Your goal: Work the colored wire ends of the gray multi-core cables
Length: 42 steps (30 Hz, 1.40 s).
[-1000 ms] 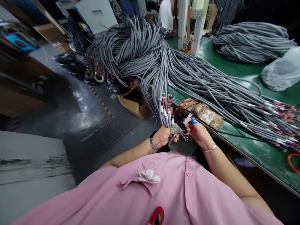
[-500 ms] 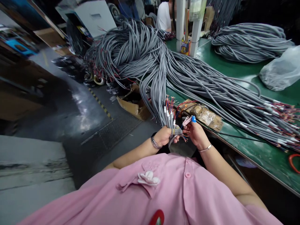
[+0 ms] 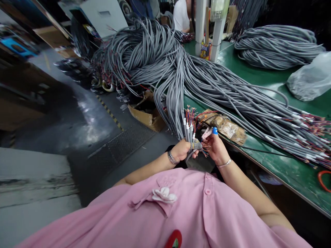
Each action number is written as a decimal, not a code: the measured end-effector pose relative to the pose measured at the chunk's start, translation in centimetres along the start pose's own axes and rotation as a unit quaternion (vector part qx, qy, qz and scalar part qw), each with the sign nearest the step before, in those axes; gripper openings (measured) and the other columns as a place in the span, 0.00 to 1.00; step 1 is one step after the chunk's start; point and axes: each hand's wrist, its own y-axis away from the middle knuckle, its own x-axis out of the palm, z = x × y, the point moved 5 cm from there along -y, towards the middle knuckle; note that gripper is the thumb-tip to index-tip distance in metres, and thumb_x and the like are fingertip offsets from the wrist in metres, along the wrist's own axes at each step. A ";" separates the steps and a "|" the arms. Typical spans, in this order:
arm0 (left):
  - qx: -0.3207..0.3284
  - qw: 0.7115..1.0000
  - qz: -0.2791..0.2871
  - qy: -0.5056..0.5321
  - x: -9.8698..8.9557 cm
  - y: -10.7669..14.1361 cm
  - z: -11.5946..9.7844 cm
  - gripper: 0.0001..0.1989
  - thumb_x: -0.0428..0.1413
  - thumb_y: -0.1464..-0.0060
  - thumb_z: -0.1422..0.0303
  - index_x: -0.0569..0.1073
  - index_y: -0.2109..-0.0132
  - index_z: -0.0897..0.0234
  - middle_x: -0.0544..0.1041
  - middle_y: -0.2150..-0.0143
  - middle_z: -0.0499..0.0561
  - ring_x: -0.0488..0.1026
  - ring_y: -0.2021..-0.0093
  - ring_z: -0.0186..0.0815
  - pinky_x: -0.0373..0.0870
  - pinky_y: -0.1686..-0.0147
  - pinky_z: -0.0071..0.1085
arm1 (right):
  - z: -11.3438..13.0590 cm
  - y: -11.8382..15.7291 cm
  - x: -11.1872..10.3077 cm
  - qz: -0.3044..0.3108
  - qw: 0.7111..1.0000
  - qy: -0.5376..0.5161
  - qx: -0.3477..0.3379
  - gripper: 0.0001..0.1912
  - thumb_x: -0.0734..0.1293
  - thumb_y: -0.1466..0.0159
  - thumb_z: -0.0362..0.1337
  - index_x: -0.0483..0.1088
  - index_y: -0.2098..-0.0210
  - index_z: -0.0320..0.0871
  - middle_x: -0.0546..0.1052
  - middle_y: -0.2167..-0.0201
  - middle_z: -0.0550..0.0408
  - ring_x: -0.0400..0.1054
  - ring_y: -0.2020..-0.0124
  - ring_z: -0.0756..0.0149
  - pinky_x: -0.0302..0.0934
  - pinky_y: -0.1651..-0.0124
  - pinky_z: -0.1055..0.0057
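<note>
Right hand (image 3: 217, 148) has drawn nearer the left hand (image 3: 181, 150).
Left closed around gray cables (image 3: 188, 133); right, fingers curled, pinching a pink tool (image 3: 207, 133).

A green bench (image 3: 289, 174) with a glossy top carries a long spread of grey cables (image 3: 222, 84), their stripped, coloured ends toward its right. Behind them lie a thick grey coil (image 3: 275, 48) and a translucent plastic bag (image 3: 310, 79); along the front edge, a taped brown piece (image 3: 230, 130) and an orange loop (image 3: 320, 181). Yellow-and-black tape (image 3: 110, 112) crosses the dark floor (image 3: 85, 117).
</note>
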 end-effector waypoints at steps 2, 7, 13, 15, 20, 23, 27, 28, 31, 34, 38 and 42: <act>0.004 1.000 -0.002 -0.001 0.0 0.2 0.0 0.16 0.64 0.60 0.61 0.71 0.72 0.68 0.71 0.82 0.48 0.67 0.84 0.28 0.64 0.85 0.22 | -0.3 0.2 -0.1 0.017 0.999 -0.001 0.029 0.27 0.66 0.47 0.64 0.70 0.70 0.44 0.74 0.73 0.56 0.64 0.76 0.70 0.62 0.72 0.71; 0.030 0.999 -0.026 0.014 0.1 1.7 0.0 0.15 0.65 0.61 0.62 0.71 0.71 0.69 0.71 0.81 0.48 0.68 0.83 0.29 0.65 0.85 0.24 | -0.5 0.7 -0.1 0.066 0.994 -0.033 0.076 0.31 0.62 0.45 0.66 0.72 0.67 0.43 0.75 0.70 0.54 0.66 0.74 0.70 0.64 0.71 0.73; 0.072 0.993 -0.082 0.035 0.9 2.9 -0.1 0.14 0.64 0.58 0.63 0.72 0.70 0.69 0.73 0.79 0.48 0.68 0.83 0.28 0.67 0.82 0.24 | 0.6 0.5 -0.4 0.043 0.998 -0.019 0.027 0.15 0.73 0.46 0.47 0.73 0.66 0.44 0.75 0.71 0.57 0.66 0.73 0.72 0.65 0.70 0.75; 0.087 0.990 -0.098 0.047 1.1 2.8 -0.2 0.14 0.64 0.58 0.62 0.72 0.69 0.69 0.72 0.79 0.48 0.68 0.83 0.28 0.67 0.83 0.24 | 0.8 0.5 -0.5 0.029 0.999 -0.010 0.011 0.15 0.72 0.45 0.48 0.73 0.66 0.43 0.74 0.72 0.57 0.66 0.73 0.72 0.65 0.71 0.76; 0.104 0.986 -0.120 0.056 1.0 2.2 -0.3 0.16 0.64 0.58 0.61 0.70 0.71 0.68 0.72 0.80 0.47 0.68 0.83 0.28 0.65 0.83 0.24 | 0.9 0.6 -0.1 0.027 1.000 0.015 0.004 0.19 0.70 0.44 0.53 0.72 0.67 0.42 0.74 0.73 0.57 0.64 0.76 0.73 0.64 0.73 0.76; 0.102 0.986 -0.123 0.055 0.9 2.1 -0.2 0.15 0.64 0.57 0.61 0.70 0.71 0.69 0.72 0.80 0.48 0.68 0.83 0.28 0.65 0.83 0.24 | 0.9 0.6 0.2 0.032 0.999 0.020 -0.012 0.19 0.70 0.44 0.53 0.72 0.68 0.42 0.73 0.73 0.57 0.63 0.76 0.74 0.63 0.74 0.77; 0.090 0.986 -0.129 0.052 0.7 2.2 -0.2 0.16 0.64 0.59 0.60 0.70 0.72 0.68 0.72 0.80 0.47 0.67 0.84 0.28 0.64 0.83 0.24 | 0.4 0.2 0.4 0.031 0.999 0.008 -0.011 0.22 0.68 0.45 0.57 0.72 0.67 0.43 0.75 0.70 0.55 0.65 0.75 0.73 0.62 0.74 0.75; 0.088 0.987 -0.128 0.050 0.7 2.2 -0.2 0.16 0.64 0.59 0.60 0.70 0.72 0.68 0.71 0.80 0.47 0.67 0.84 0.28 0.64 0.83 0.24 | 0.3 0.1 0.5 0.029 1.000 0.002 -0.002 0.23 0.69 0.46 0.58 0.72 0.67 0.43 0.76 0.69 0.55 0.65 0.75 0.72 0.63 0.74 0.74; 0.083 0.988 -0.122 0.044 0.7 2.1 0.0 0.17 0.64 0.58 0.59 0.69 0.71 0.68 0.71 0.80 0.47 0.67 0.84 0.27 0.64 0.83 0.24 | -0.2 -0.3 0.5 0.001 0.999 -0.016 0.028 0.23 0.71 0.49 0.57 0.71 0.67 0.44 0.76 0.72 0.55 0.66 0.76 0.70 0.63 0.74 0.73; 0.082 0.988 -0.121 0.042 0.6 1.7 0.2 0.17 0.63 0.57 0.58 0.70 0.72 0.68 0.71 0.80 0.47 0.67 0.84 0.27 0.63 0.83 0.24 | -0.2 -0.6 0.3 -0.031 0.999 -0.035 0.017 0.22 0.73 0.50 0.56 0.71 0.68 0.44 0.75 0.73 0.56 0.66 0.76 0.70 0.62 0.75 0.74; 0.086 0.988 -0.122 0.038 0.5 1.4 0.4 0.16 0.63 0.57 0.58 0.70 0.72 0.68 0.71 0.81 0.47 0.67 0.84 0.27 0.63 0.84 0.24 | -0.3 -0.5 0.5 -0.010 0.999 -0.033 0.013 0.23 0.71 0.48 0.58 0.71 0.68 0.44 0.75 0.72 0.57 0.65 0.76 0.71 0.62 0.74 0.74; 0.078 0.988 -0.126 0.041 0.5 1.7 0.3 0.17 0.64 0.59 0.58 0.70 0.72 0.68 0.71 0.81 0.47 0.66 0.84 0.27 0.63 0.84 0.23 | -0.5 -0.2 0.4 0.026 0.999 -0.024 0.027 0.28 0.65 0.47 0.64 0.69 0.68 0.44 0.75 0.70 0.55 0.66 0.76 0.70 0.64 0.72 0.72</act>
